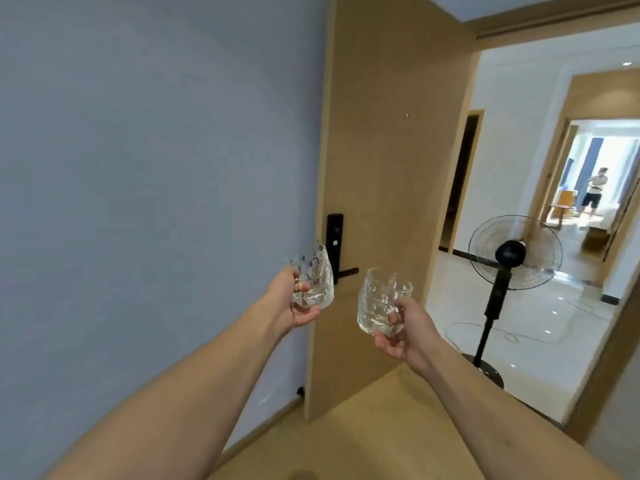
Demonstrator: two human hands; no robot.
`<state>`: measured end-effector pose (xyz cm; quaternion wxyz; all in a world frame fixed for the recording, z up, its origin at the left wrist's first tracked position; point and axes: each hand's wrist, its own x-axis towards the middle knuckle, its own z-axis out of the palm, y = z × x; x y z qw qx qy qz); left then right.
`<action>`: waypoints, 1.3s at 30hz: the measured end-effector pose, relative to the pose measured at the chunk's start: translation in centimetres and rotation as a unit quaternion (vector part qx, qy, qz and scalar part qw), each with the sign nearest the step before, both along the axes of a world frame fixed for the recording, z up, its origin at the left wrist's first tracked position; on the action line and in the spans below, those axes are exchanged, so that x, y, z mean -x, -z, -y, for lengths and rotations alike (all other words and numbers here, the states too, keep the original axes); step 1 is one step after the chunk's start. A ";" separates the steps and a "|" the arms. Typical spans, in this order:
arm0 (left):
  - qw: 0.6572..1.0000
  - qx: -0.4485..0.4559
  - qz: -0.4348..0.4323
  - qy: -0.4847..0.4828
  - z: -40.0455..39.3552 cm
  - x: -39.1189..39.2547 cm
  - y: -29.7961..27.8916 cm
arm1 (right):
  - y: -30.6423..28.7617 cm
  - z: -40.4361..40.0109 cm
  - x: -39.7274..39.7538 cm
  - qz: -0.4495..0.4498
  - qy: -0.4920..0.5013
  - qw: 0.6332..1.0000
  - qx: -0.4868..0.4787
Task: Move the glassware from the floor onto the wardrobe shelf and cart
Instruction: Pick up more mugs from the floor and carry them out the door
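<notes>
While both arms are stretched forward at chest height, two pieces of clear glassware are carried in the air, well above the wooden floor (346,441). A cut-pattern tumbler (313,277) is held by the left hand (292,299), the fingers curled round its far side and the thumb under its base, so that it is tilted with the mouth turned up and to the left. A handled glass mug (379,301) is held by the right hand (403,329), the fingers wrapped round its handle side and lower wall; exactly how many fingers pass through the handle cannot be told. The two glasses are kept apart, with a gap between them.

Both pieces are judged rigid, fairly heavy for their kind, smooth-walled and breakable, so a knock against each other or a hard edge is the chief risk. The tumbler is best taken round its body, where the relief gives some purchase; the mug by its handle with support below.

Just behind the glasses stands the open door (381,168), its black handle (346,271) close to the tumbler. A blue wall (138,168) closes the left side. Open room lies to the right through the doorway, though a standing fan (512,252) and its trailing cable occupy part of it. Neither wardrobe shelf nor cart is seen.
</notes>
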<state>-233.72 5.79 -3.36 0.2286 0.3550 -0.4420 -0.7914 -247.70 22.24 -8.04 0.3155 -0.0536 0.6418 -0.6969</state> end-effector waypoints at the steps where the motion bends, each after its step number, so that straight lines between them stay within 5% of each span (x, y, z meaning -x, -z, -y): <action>1: 1.000 0.002 -0.005 -0.022 0.7 -2.1 -0.6 | -0.9 1.0 -1.3 -0.010 -0.023 1.000 0.001; 11: 0.977 0.042 -0.031 -0.205 6.9 -27.1 -5.7 | -7.2 13.4 -19.9 -0.012 -0.219 0.975 0.042; 22: 0.924 0.075 -0.023 -0.375 11.8 -61.7 -6.9 | -7.8 27.5 -52.1 0.043 -0.406 0.908 0.098; 39: 0.754 0.018 0.046 -0.655 11.6 -101.6 -3.1 | -5.5 39.0 -97.2 0.041 -0.663 0.745 0.060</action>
